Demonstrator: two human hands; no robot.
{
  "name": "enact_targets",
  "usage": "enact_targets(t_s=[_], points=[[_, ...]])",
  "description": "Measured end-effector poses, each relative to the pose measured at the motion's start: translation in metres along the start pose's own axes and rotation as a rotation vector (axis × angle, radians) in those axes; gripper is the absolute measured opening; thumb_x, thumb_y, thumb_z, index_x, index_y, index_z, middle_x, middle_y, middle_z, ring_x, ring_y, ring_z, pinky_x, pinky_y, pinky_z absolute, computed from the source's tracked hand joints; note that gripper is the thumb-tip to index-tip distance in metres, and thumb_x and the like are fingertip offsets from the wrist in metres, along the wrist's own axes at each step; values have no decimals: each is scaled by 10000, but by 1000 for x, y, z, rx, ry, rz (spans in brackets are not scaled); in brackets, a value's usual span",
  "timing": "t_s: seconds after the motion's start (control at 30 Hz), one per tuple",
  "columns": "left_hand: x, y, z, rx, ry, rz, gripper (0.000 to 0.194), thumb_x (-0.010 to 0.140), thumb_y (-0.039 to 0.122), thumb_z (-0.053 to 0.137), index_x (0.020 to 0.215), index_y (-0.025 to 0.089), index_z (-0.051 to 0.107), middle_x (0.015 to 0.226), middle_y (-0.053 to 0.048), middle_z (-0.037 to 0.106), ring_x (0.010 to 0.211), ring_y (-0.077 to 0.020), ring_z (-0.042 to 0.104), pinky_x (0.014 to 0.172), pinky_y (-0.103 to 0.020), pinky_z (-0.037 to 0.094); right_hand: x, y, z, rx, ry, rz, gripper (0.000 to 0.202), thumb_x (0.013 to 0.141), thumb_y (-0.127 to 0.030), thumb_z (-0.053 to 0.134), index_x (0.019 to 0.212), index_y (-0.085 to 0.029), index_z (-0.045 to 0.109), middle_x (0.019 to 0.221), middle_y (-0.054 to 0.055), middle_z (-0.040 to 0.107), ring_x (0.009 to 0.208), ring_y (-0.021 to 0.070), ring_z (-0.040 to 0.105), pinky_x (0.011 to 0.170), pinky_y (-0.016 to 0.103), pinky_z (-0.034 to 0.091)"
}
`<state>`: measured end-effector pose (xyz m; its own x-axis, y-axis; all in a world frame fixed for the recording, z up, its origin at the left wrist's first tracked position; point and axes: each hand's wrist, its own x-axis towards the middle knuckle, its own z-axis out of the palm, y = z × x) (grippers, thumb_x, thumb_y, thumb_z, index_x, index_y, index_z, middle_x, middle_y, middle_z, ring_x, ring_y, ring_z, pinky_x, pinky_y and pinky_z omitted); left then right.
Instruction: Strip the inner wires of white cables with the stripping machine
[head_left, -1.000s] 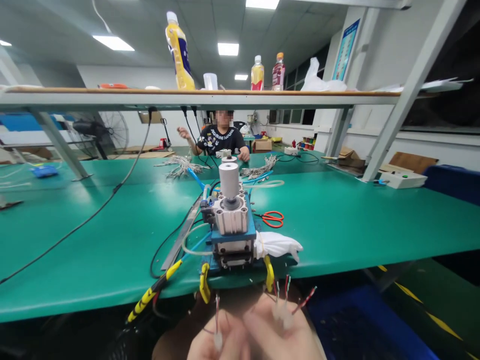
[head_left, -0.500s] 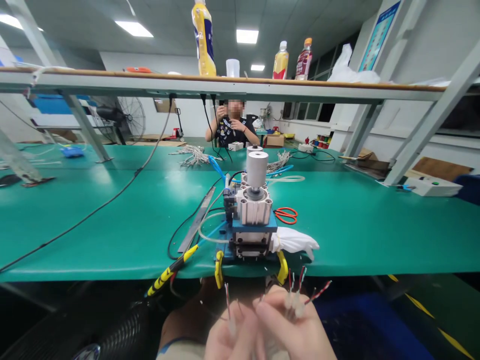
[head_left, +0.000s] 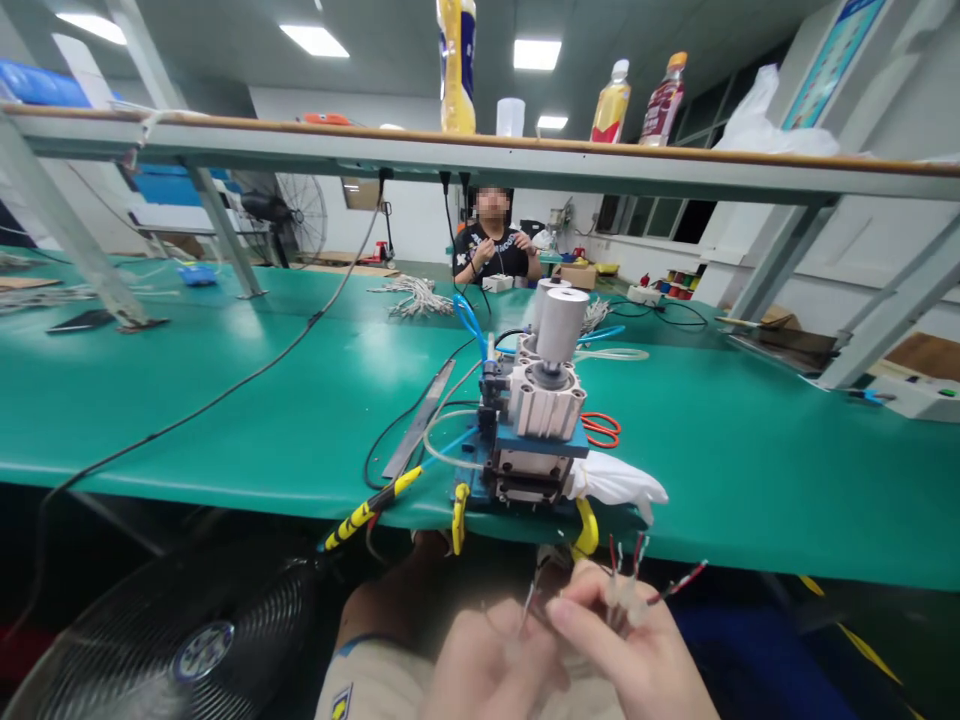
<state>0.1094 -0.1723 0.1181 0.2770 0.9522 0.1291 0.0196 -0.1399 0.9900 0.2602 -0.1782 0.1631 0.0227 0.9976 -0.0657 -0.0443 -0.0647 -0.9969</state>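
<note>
With my right grip (head_left: pixel 637 650) I am holding a small bunch of wires (head_left: pixel 677 583); their red and whitish ends are sticking out past my fingers, and pale connectors (head_left: pixel 630 605) are sitting at their base. My left grip (head_left: pixel 499 660) is looking blurred, but it is narrow and is pinching one thin wire (head_left: pixel 529 602), whose end is pointing upward. Both grips are working close together above my lap, in front of the near edge of the green counter (head_left: pixel 720 480). On this counter, a metal machine (head_left: pixel 545 405) is standing near the edge, and a white cloth (head_left: pixel 619 482) is lying at its side. Red-handled scissors (head_left: pixel 616 431) are lying partly hidden behind it. Across from me, another person (head_left: pixel 499 255) is sitting with both hands raised.
</note>
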Motion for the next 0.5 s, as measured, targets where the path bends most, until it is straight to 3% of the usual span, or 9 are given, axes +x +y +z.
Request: enact_targets(t_s=[0.1, 0.17, 0.3, 0.5], points=[[4, 0, -2, 61, -24, 185, 400, 923, 456, 574, 693, 183, 754, 558, -77, 684, 456, -154, 529, 508, -246, 417, 1, 1, 2, 111, 24, 71, 376, 702, -406, 782, 528, -186, 531, 479, -60, 390, 460, 100, 326, 462, 238, 279], [4, 1, -3, 56, -18, 233, 345, 923, 384, 584, 694, 179, 740, 557, -81, 693, 447, -159, 541, 508, -249, 427, 2, 0, 4, 211, 17, 138, 397, 671, -401, 801, 524, -198, 494, 433, -104, 279, 427, 72, 187, 424, 228, 187], [2, 4, -1, 19, -44, 162, 313, 953, 311, 538, 706, 175, 673, 591, -99, 714, 523, -190, 616, 548, -256, 454, 6, 0, 8, 284, 6, 178, 429, 663, -399, 830, 530, -196, 476, 425, -118, 263, 423, 57, 146, 413, 214, 138], [8, 5, 9, -286, 28, -43, 365, 938, 465, 572, 713, 178, 579, 486, -28, 633, 439, -146, 545, 523, -247, 434, 16, 5, 12, 289, 25, 162, 379, 670, -444, 868, 672, -148, 631, 455, -118, 300, 430, 46, 163, 402, 181, 133]])
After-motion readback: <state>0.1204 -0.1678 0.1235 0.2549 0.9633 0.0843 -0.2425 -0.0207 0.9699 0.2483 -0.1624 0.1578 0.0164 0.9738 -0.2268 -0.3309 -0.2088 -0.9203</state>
